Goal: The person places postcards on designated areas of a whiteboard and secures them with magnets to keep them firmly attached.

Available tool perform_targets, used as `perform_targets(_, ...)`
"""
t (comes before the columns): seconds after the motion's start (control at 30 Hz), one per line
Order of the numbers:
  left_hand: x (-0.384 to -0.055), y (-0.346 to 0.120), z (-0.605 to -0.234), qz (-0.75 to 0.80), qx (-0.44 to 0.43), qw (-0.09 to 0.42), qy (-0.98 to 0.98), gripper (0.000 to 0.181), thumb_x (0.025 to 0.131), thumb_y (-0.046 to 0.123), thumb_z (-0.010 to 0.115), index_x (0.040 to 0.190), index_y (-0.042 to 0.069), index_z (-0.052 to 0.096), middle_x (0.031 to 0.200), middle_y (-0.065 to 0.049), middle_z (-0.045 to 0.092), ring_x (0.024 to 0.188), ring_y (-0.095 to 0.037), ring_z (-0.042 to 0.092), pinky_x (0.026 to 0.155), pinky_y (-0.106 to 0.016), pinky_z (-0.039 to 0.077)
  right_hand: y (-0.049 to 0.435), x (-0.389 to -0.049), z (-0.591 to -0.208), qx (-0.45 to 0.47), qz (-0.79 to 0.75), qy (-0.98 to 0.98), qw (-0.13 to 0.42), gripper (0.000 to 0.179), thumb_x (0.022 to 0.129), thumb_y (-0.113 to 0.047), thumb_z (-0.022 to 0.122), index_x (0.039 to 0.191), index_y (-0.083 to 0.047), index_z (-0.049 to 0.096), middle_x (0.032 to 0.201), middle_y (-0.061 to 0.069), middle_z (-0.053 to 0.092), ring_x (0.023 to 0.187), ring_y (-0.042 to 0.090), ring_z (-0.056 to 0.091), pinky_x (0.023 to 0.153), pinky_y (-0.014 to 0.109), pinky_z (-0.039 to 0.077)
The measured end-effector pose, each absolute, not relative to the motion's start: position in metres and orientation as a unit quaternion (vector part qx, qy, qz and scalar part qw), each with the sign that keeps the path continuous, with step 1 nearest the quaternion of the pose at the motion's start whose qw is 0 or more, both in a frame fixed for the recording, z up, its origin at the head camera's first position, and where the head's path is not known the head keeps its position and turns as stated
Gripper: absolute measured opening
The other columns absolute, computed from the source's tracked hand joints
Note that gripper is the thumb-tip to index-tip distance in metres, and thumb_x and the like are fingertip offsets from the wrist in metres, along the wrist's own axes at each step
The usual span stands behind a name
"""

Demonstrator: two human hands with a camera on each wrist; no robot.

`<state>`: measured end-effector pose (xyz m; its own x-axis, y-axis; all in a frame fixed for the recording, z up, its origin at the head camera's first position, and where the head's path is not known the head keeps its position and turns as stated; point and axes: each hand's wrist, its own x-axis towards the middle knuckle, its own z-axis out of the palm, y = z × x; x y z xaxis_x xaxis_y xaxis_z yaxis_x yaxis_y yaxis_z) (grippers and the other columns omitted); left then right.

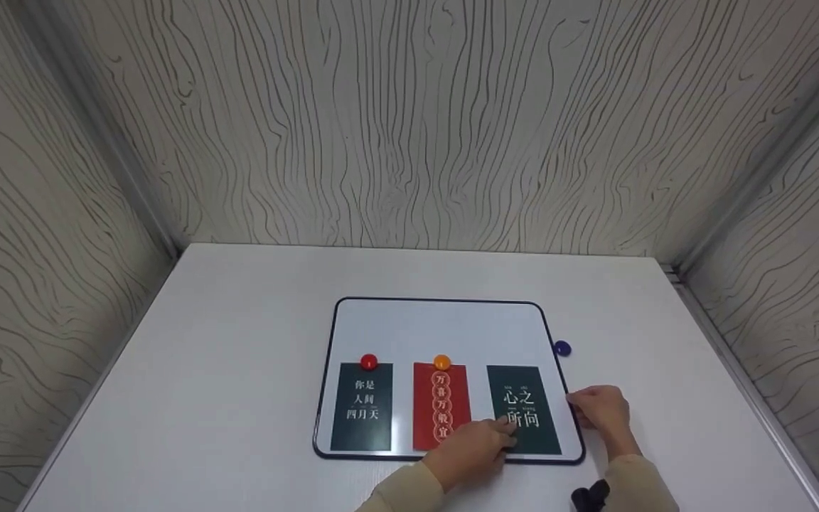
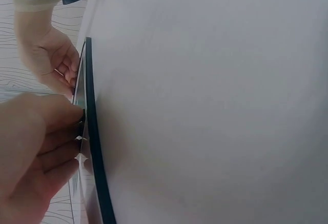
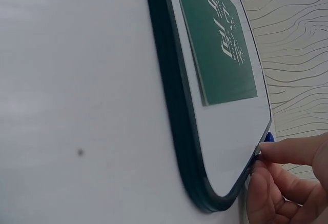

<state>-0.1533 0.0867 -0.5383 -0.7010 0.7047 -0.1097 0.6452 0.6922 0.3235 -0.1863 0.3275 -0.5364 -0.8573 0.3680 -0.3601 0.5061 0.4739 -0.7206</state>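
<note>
A dark-framed whiteboard [image 1: 445, 331] lies on the table. On its right part is a dark green card [image 1: 548, 437] with white characters. The fingertips of my left hand [image 1: 470, 448] rest on that card's lower left; the left wrist view shows them against the surface edge-on. At the board's right edge, my right hand [image 1: 603, 412] pinches the frame between thumb and finger, seen closer in the right wrist view. A blue magnet [image 1: 562, 348] sits just past those fingers, by the frame. Parts of the right fingertips are hidden.
Another green card [image 1: 360, 430] has a red magnet [image 1: 369, 362] at its top. A red card [image 1: 427, 412] in the middle has an orange magnet [image 1: 442, 363] at its top. The white table [image 1: 203, 355] meets wood-patterned walls [image 1: 409, 128] at the back and sides.
</note>
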Motion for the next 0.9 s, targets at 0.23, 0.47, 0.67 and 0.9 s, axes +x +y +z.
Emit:
perform_targets(0.23, -0.153, 0.088, -0.536, 0.143, 0.360, 0.121, 0.914, 0.034, 0.092, 0.025, 0.064, 0.125, 0.030, 0.063, 0.139, 0.018, 0.055, 0.131, -0.002, 0.053, 0.102, -0.019, 0.049, 0.331, -0.194, -0.538, 0.262, -0.447, 0.853, 0.063, 0.032, 0.091, -0.013, 0.059, 0.108, 0.013, 0.061, 0.077, 0.008, 0.063, 0.070, 0.014, 0.058, 0.060, 0.020, 0.052)
perform_targets(0.47, -0.154, 0.088, -0.537, 0.150, 0.351, 0.138, 0.914, 0.034, 0.093, 0.026, 0.063, 0.127, 0.030, 0.062, 0.140, 0.018, 0.055, 0.131, -0.002, 0.053, 0.103, -0.021, 0.050, 0.334, -0.204, -0.546, 0.247, -0.453, 0.857, 0.016, 0.035, 0.092, -0.017, 0.057, 0.111, 0.011, 0.061, 0.080, 0.007, 0.062, 0.073, 0.014, 0.055, 0.060, 0.019, 0.046)
perform_targets(0.67, -0.154, 0.088, -0.539, 0.146, 0.358, 0.129, 0.913, 0.034, 0.092, 0.027, 0.063, 0.126, 0.029, 0.062, 0.140, 0.017, 0.055, 0.130, -0.003, 0.054, 0.102, -0.020, 0.050, 0.334, -0.211, -0.548, 0.239, -0.438, 0.867, -0.019, 0.033, 0.092, -0.017, 0.058, 0.111, 0.010, 0.061, 0.090, 0.017, 0.065, 0.077, 0.018, 0.055, 0.060, 0.018, 0.044)
perform_targets(0.9, -0.154, 0.087, -0.538, 0.150, 0.360, 0.134, 0.911, 0.036, 0.091, 0.026, 0.065, 0.127, 0.029, 0.062, 0.140, 0.017, 0.055, 0.130, -0.003, 0.054, 0.102, -0.020, 0.050, 0.337, -0.220, -0.551, 0.218, -0.411, 0.885, -0.026, 0.034, 0.093, -0.018, 0.057, 0.114, 0.009, 0.058, 0.109, 0.029, 0.062, 0.093, 0.033, 0.059, 0.073, 0.030, 0.051)
